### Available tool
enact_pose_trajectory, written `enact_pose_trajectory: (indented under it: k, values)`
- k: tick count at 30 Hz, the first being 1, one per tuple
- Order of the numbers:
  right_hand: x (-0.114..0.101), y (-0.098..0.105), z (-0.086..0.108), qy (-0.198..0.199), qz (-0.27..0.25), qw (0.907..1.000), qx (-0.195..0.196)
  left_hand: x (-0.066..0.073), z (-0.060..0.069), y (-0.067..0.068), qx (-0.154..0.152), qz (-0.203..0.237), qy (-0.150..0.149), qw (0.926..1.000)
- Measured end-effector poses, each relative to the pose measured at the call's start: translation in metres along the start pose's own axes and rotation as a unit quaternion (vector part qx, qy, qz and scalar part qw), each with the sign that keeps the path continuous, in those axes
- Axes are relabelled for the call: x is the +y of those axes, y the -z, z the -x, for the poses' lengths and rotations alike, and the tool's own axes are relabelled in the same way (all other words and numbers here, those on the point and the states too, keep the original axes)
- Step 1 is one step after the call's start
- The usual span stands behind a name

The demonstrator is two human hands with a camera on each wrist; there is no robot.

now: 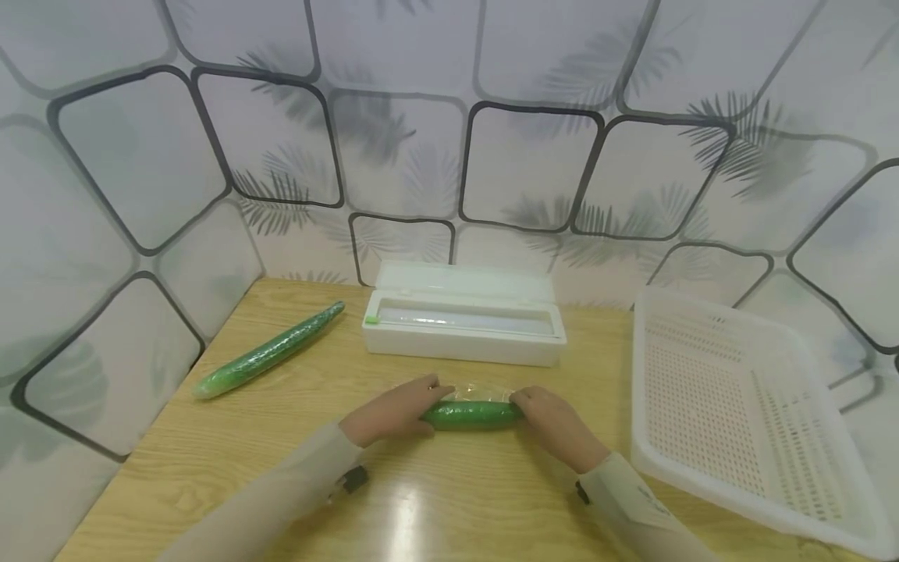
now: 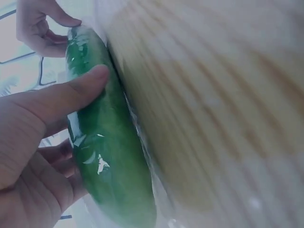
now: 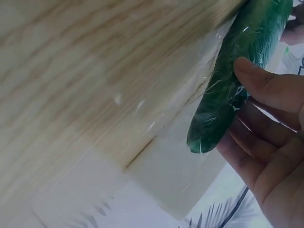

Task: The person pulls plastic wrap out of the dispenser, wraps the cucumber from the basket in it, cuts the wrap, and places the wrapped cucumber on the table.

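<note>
A green cucumber [image 1: 472, 415] with clear plastic film around it lies crosswise on the table between both hands. My left hand [image 1: 402, 409] grips its left part; in the left wrist view the thumb lies along the glossy cucumber [image 2: 111, 161] with fingers behind it. My right hand [image 1: 558, 428] holds the right part, and in the right wrist view its thumb presses the wrapped cucumber [image 3: 216, 111] near one end. Loose clear film [image 1: 477, 390] spreads on the table just beyond the cucumber.
A white film dispenser box [image 1: 463, 351] with its lid raised stands behind the hands. Another wrapped cucumber [image 1: 270, 353] lies at the left. A white perforated basket [image 1: 639, 390] stands at the right. Patterned walls [image 1: 393, 156] border the wooden table [image 1: 485, 499].
</note>
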State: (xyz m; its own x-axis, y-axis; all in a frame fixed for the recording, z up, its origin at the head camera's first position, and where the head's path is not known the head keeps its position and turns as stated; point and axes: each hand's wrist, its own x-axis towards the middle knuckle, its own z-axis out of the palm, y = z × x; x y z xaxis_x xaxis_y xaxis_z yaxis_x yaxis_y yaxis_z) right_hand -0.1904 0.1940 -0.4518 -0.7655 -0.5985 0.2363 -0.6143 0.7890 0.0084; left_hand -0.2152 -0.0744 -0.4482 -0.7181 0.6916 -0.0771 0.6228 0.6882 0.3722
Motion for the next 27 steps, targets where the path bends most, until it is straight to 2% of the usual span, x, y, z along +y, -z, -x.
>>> enact_pose_trajectory:
  k: [3,6,10,15,18,22,27]
  values:
    - [0.001,0.001,0.000,-0.013,-0.009,0.9996,-0.024,-0.001,0.002,0.000,-0.005,0.016,0.020,0.9997]
    - [0.001,0.001,0.000,-0.023,-0.017,0.9988,-0.040,-0.003,0.004,0.000,-0.002,0.032,0.027,0.9991]
    - [0.001,0.000,0.001,-0.033,-0.036,0.9970,-0.059,-0.006,0.005,-0.001,-0.002,0.039,0.020,0.9991]
    - [0.000,-0.003,0.002,-0.046,-0.057,0.9947,-0.072,-0.010,0.005,-0.004,0.001,0.019,-0.004,0.9998]
    - [0.001,-0.005,0.001,-0.034,-0.040,0.9973,-0.050,-0.012,0.006,-0.005,0.015,0.011,-0.026,0.9995]
    - [0.002,-0.007,0.000,-0.005,-0.016,0.9998,-0.004,-0.014,0.008,-0.003,0.023,0.010,-0.042,0.9988]
    - [0.003,-0.007,-0.001,0.005,-0.011,0.9999,0.004,-0.016,0.010,-0.003,0.015,0.015,-0.048,0.9986]
